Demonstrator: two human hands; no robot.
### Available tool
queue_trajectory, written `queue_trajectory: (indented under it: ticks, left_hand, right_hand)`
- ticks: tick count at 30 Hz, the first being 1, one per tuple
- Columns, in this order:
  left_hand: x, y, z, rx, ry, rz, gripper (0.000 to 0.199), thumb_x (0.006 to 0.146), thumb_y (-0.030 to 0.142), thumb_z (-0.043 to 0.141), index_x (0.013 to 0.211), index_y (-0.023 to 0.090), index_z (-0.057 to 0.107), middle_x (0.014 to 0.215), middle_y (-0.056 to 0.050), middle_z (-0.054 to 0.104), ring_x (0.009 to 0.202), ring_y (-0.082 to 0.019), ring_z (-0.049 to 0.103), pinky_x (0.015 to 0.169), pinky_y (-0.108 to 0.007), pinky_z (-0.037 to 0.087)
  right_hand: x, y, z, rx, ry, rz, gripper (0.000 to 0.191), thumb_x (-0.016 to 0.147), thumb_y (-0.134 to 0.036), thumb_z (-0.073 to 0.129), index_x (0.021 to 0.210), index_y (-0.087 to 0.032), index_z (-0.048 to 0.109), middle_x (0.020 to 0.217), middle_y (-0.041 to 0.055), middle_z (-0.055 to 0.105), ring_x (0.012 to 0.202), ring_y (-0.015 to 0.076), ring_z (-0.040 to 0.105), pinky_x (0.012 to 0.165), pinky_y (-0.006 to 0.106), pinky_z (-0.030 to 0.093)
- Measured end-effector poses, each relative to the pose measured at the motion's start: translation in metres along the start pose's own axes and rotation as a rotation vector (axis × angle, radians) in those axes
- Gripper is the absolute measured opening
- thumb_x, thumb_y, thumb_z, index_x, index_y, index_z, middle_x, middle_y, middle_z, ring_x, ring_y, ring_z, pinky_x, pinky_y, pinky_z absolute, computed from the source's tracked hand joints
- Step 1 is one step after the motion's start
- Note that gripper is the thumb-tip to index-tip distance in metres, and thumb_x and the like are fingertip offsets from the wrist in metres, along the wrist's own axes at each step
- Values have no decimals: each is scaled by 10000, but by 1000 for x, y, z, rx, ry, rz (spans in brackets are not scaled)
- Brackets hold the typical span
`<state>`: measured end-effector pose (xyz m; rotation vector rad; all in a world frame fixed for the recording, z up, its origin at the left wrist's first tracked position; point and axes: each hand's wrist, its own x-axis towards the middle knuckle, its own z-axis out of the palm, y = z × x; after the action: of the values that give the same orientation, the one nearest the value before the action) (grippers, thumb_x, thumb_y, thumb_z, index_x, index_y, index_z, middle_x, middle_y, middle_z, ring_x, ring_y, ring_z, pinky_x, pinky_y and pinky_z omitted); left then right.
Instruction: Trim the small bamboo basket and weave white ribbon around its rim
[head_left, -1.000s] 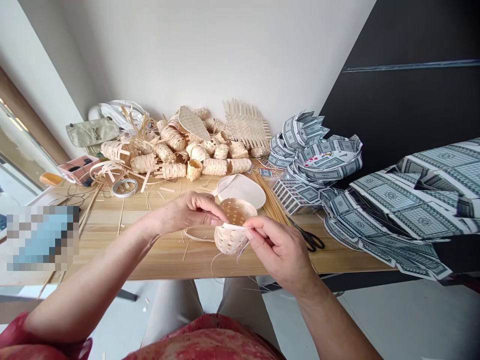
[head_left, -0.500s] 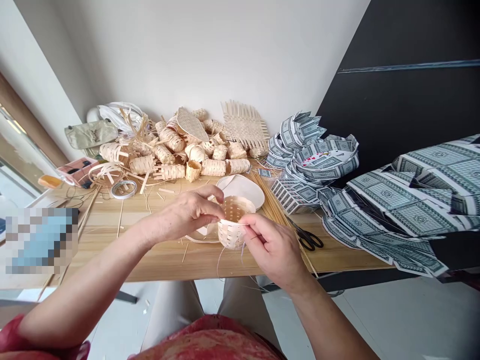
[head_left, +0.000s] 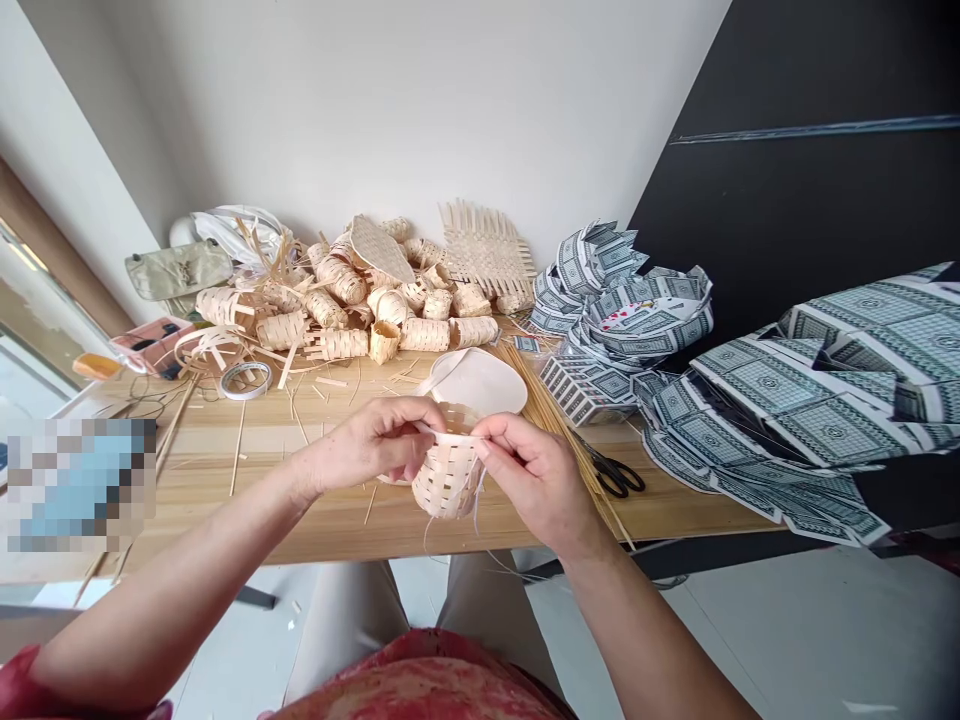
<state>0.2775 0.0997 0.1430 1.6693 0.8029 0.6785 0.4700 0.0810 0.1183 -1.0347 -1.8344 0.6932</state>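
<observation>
and here, a small woven bamboo basket (head_left: 446, 480) lifted just above the wooden table (head_left: 330, 525), left hand (head_left: 371, 445) and right hand (head_left: 536, 470) pinching a thin pale strip (head_left: 452, 437) at its rim, the inside mostly hidden behind both hands! right behind, a white oval plate (head_left: 480, 382), then a heaped pile of woven bamboo tubes and baskets (head_left: 337, 325), with loose strips (head_left: 334, 382) scattered across the wood.

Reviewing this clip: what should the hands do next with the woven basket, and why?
Probably tuck the pale strip into the rim's weave: the right hand pinches it there, the left hand steadies the small woven basket, and loose ends hang free.
</observation>
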Motion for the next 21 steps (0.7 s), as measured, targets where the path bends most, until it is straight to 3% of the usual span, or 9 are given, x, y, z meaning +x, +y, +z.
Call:
queue_trajectory:
  ticks: [5, 9, 15, 21]
  left_hand:
    - [-1, -4, 4, 16, 52, 57, 151, 779, 283, 534, 707, 151, 513, 541, 51, 439, 476, -63, 395, 436, -169, 327]
    - [3, -8, 10, 70, 240, 180, 299, 800, 347, 562, 593, 149, 475, 527, 61, 371, 475, -53, 328, 450, -177, 293]
    - [9, -18, 12, 87, 343, 211, 261, 748, 343, 639, 616, 146, 530, 549, 51, 425, 514, -67, 368, 493, -190, 325]
    - [6, -27, 12, -8, 361, 208, 159, 755, 313, 642, 808, 163, 637, 617, 32, 517, 518, -71, 404, 491, -194, 331]
  right_hand:
    - [3, 3, 5, 25, -1, -7, 138, 800, -235, 466, 692, -165, 514, 511, -62, 350, 475, 82, 318, 450, 202, 268]
    - [6, 2, 8, -1, 4, -51, 129, 800, -204, 471, 689, -164, 521, 518, -63, 357, 484, 78, 330, 467, 198, 284]
    - [9, 5, 12, -2, 20, -40, 130, 796, -193, 471, 679, -166, 522, 509, -65, 360, 471, 76, 323, 458, 195, 283]
    - [8, 11, 20, 15, 28, -45, 137, 797, -191, 461, 675, -167, 517, 505, -65, 357, 469, 76, 323, 458, 194, 282]
